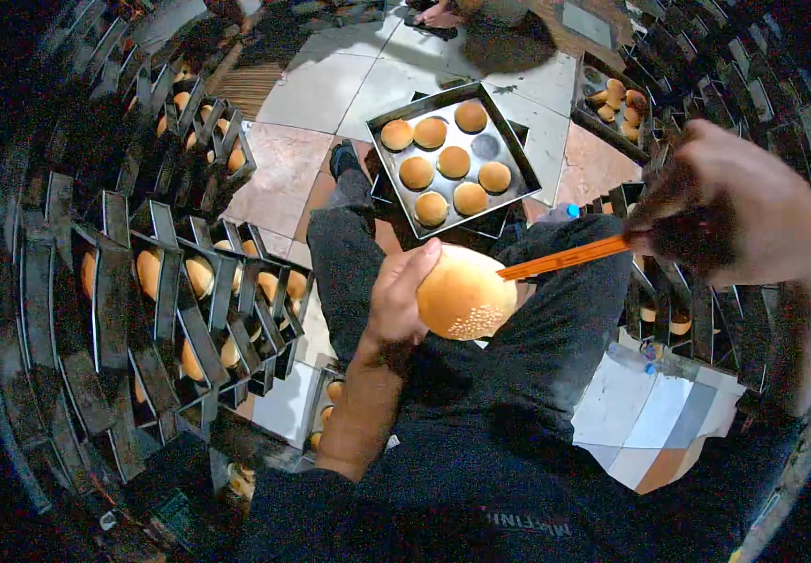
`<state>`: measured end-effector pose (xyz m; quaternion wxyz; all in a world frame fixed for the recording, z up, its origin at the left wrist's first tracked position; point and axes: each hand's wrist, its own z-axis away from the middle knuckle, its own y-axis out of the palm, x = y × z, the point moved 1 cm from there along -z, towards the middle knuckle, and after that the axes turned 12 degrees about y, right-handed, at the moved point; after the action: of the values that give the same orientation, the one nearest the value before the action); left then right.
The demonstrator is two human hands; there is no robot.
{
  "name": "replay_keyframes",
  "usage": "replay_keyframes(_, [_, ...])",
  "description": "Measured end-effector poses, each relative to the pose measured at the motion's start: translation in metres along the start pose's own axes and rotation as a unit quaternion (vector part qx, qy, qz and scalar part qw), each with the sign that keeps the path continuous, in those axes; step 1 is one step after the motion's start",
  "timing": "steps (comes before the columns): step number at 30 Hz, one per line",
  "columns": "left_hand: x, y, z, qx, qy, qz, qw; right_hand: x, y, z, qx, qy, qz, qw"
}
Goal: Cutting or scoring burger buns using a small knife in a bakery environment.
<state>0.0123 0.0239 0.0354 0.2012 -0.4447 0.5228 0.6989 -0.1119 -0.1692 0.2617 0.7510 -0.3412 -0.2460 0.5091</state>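
My left hand [398,288] grips a round golden bun [465,292] with sesame seeds near one edge, the thumb lying over its side. My right hand [722,204], somewhat blurred, holds a slim orange stick-like tool [563,257]. The tool's end meets the upper right edge of the bun; whether it enters the bun cannot be made out. Just beyond the bun, a square metal baking tray [481,213] sits between my knees. It bears several plain-topped buns [454,162] and one vacant round hollow [485,146].
Stacked metal trays [166,271] with buns between them rise at my left, and more stacks [672,302] flank my right. Farther off at right lies another tray [579,105] of darker buns. A person's foot [437,17] shows on the tiled floor [338,88].
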Motion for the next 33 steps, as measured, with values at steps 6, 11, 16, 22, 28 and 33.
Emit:
replay_keyframes(6, [0.010,0.011,0.001,-0.135,0.039,0.019,0.990,0.001,0.018,-0.013,-0.099,-0.081,0.012,0.992])
replay_keyframes(11, [0.012,-0.002,-0.002,-0.117,-0.006,0.106,0.987,-0.021,0.022,0.009,-0.161,-0.033,-0.041,0.986])
replay_keyframes(16, [0.029,-0.004,-0.011,-0.168,0.038,0.195,0.966,-0.011,0.043,-0.011,-0.168,-0.107,-0.047,0.979])
replay_keyframes(22, [0.026,0.001,-0.013,-0.199,0.048,0.232,0.951,-0.018,0.047,-0.001,-0.182,-0.089,-0.101,0.974])
replay_keyframes(28, [0.015,-0.010,-0.007,-0.240,0.069,0.236,0.939,-0.023,0.044,-0.005,-0.080,-0.046,-0.123,0.988])
replay_keyframes(33, [0.032,-0.018,-0.017,-0.234,0.096,0.259,0.932,-0.004,0.077,-0.014,-0.283,-0.068,-0.072,0.954])
